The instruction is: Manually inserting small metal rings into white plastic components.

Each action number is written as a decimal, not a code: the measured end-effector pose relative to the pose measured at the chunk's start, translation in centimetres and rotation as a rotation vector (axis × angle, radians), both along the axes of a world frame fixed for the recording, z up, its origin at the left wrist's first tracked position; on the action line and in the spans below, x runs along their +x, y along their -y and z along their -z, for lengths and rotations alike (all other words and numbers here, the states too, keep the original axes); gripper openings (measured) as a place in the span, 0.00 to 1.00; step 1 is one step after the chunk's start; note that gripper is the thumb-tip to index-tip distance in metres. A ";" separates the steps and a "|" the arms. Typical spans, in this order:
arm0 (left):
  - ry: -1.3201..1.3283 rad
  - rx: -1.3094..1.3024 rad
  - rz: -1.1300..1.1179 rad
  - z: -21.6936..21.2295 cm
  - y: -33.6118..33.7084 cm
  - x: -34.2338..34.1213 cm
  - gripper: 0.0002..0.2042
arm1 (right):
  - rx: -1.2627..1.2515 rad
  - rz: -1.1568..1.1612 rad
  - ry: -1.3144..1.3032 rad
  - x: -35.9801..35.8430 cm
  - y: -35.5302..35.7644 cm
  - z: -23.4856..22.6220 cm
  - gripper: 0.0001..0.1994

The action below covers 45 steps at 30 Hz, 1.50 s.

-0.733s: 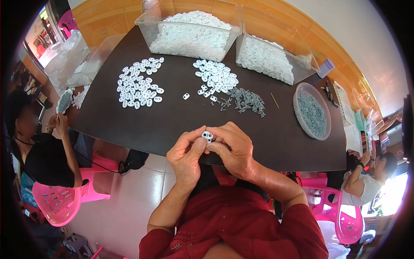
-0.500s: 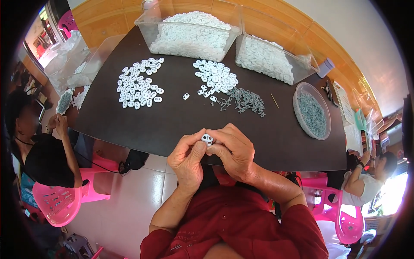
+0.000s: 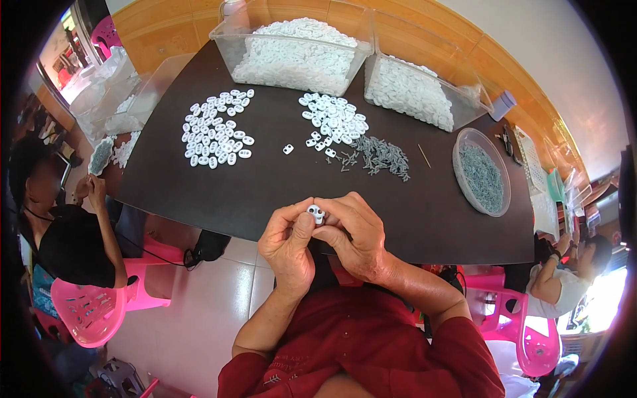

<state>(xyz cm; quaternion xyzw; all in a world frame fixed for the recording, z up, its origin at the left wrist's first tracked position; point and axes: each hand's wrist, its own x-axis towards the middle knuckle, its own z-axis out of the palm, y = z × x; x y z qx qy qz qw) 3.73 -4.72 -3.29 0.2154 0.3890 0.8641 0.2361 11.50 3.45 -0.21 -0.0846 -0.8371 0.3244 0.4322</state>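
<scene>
Just in front of the table's near edge, my left hand [image 3: 289, 247] and my right hand [image 3: 357, 237] meet at the fingertips. Between them they pinch a small white plastic piece with dark round holes [image 3: 316, 212]; my fingers cover much of it. Farther off lies a single white two-holed piece [image 3: 288, 149]. Beyond it is a heap of similar white pieces [image 3: 335, 119], bordered on the right by a pile of small grey screw-like pins [image 3: 383, 158]. At the left, white oval pieces [image 3: 215, 129] are spread flat in a loose group.
Two clear bins [image 3: 229, 53] [image 3: 464, 106] of white pieces line the dark table's [image 3: 219, 199] far side. A round tub [image 3: 505, 196] of grey pins stands right, near a thin yellowish stick [image 3: 424, 156]. People sit at left [image 3: 79, 245] and right [image 3: 554, 282] on pink chairs.
My hands have shifted slightly left, and the white piece between my fingertips has turned a little. Both hands keep hold of it. The pieces on the table lie as before.
</scene>
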 end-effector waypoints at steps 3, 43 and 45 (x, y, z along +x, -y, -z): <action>0.002 0.001 0.006 -0.4 0.1 0.3 0.09 | -0.085 -0.006 -0.007 0.2 0.2 0.2 0.17; -0.229 0.032 -0.119 -0.8 1.1 2.5 0.10 | 0.188 0.100 -0.203 0.0 1.9 0.4 0.09; -0.232 0.030 -0.107 -0.7 1.1 2.4 0.10 | 0.187 0.096 -0.198 0.2 1.8 0.4 0.10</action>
